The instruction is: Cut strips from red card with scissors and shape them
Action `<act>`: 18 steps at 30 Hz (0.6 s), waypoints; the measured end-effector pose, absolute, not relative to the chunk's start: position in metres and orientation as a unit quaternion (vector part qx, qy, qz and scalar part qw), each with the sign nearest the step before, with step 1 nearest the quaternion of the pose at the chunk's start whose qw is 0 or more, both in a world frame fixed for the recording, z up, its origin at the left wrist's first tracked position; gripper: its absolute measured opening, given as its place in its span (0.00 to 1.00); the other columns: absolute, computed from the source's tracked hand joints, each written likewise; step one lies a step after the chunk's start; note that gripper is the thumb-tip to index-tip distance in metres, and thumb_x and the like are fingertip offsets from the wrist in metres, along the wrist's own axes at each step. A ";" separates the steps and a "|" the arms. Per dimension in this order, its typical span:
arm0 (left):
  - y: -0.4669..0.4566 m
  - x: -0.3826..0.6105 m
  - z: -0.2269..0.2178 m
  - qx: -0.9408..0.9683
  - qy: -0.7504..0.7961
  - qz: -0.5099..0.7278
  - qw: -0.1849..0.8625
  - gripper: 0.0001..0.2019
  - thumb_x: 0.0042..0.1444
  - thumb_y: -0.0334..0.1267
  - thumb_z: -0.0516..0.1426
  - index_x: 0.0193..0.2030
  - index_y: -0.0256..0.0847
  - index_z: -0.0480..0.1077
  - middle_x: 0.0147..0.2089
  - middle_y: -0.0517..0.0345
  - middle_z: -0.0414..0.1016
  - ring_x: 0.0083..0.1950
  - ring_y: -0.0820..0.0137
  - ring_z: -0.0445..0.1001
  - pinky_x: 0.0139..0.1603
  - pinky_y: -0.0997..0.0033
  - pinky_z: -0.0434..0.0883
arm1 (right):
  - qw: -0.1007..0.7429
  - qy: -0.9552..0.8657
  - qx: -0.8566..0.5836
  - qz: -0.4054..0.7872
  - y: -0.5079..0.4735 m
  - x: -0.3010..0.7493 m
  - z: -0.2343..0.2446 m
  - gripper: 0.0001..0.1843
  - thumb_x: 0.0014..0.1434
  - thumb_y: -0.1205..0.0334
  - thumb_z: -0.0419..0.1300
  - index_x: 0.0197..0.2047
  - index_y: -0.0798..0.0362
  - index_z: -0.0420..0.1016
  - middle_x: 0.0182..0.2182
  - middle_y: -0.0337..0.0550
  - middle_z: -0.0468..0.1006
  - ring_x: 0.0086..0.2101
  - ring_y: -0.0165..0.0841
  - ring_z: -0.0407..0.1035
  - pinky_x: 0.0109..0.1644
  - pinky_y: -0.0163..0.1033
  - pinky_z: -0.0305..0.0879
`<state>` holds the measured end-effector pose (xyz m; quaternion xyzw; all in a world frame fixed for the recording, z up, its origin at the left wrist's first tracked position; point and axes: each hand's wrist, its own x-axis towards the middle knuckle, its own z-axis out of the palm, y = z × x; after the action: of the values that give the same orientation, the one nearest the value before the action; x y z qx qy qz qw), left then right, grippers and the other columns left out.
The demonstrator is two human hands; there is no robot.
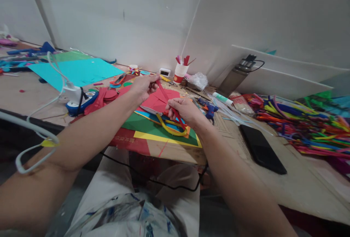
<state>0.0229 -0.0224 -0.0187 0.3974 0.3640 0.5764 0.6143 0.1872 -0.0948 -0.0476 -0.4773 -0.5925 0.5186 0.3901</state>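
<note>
A narrow red strip [163, 90], which looks like paper, is stretched slantwise between my two hands. My left hand [144, 86] pinches its upper end. Lower down, my right hand [182, 110] has its fingers closed round the strip, and the tail hangs out below them. Red paper sheets [154, 102] lie under and behind the hands on a stack with green paper [136, 123] and yellow paper [166, 140]. Just below my right hand are yellow scissor-like handles [171, 130]; their other end is hidden.
A blue power strip [75, 108] with a white plug and cable sits at left. Behind stand a paper cup [180, 73] of sticks and a leaning bottle [235, 76]. A blue glue gun [210, 111], black phone [261, 149] and many pipe cleaners [308, 124] lie at right.
</note>
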 end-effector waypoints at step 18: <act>-0.022 0.023 -0.019 0.405 0.373 0.539 0.637 0.15 0.58 0.46 0.60 0.28 0.36 0.73 0.24 0.56 0.74 0.18 0.81 0.64 0.17 0.82 0.58 | 0.405 -0.579 -0.479 0.521 -0.094 0.189 -0.049 0.15 0.60 0.58 0.59 0.24 0.55 0.74 0.15 0.38 0.74 0.15 0.24 0.66 0.21 0.29 0.61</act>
<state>0.0235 -0.0216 -0.0187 0.4054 0.3731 0.5392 0.6369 0.1889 -0.0943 -0.0486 -0.4792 -0.5789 0.5209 0.4048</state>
